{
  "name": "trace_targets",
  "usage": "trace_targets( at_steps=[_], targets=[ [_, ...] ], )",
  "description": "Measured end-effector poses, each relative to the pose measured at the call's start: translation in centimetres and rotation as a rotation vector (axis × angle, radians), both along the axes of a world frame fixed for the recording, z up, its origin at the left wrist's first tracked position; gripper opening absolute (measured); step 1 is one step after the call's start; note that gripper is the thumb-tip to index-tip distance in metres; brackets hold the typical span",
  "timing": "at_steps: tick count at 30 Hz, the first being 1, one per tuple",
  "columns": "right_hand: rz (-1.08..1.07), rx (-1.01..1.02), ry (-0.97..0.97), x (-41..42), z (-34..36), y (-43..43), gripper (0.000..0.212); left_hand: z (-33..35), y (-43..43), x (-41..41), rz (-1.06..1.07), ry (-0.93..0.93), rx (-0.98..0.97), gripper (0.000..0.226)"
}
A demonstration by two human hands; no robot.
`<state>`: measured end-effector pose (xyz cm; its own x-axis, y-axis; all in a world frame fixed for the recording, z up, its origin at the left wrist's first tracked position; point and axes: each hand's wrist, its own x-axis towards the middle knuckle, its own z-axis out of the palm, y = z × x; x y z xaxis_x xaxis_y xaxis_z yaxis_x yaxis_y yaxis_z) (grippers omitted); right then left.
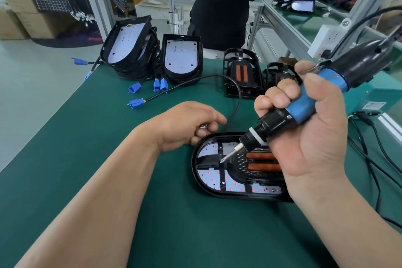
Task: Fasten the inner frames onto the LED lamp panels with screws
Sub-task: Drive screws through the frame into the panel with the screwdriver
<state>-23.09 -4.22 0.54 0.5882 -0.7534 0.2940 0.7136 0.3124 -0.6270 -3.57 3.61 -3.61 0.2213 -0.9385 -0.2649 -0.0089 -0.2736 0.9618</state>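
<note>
A black LED lamp panel (217,191) lies flat on the green mat, a black inner frame (238,169) with two orange strips set in it. My right hand (309,137) grips a blue and black electric screwdriver (304,102), tilted, with its bit tip (223,160) at the frame's middle. My left hand (185,125) sits at the panel's far left rim, fingers curled around small silver screws (203,126).
Stacked lamp panels (128,47) and another (181,56) with blue connectors (136,102) stand at the back of the green table (108,137). Two black inner frames (242,72) stand at the back right. A person in black stands beyond. Cables run at the right edge.
</note>
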Motion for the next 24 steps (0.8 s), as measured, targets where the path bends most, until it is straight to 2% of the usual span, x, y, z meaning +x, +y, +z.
trace_targets(
  at_steps=[3,5,8,13,20,24],
  targets=[
    [-0.042,0.029,-0.022,-0.4,0.3,-0.8,0.012,0.1,-0.3,-0.2,0.079,0.16,-0.02,0.03],
    [-0.082,0.051,-0.031,-0.7,0.5,-1.5,0.012,0.0,-0.5,-0.4,0.098,0.218,-0.029,0.023],
    [-0.14,0.097,-0.034,-0.9,0.5,-2.5,0.011,-0.4,-0.7,-0.5,0.082,0.246,-0.042,0.009],
    [-0.206,0.132,-0.037,-1.0,0.1,-3.6,0.011,-0.9,-0.9,-0.4,0.007,0.296,-0.087,0.024],
    [-0.234,0.131,-0.032,-0.9,-0.4,-4.2,0.013,-1.3,-0.9,-0.2,-0.046,0.384,-0.127,0.03],
    [-0.262,0.138,-0.04,-0.8,-0.5,-4.4,0.011,-1.3,-1.0,-0.2,-0.067,0.358,-0.15,0.019]
  ],
)
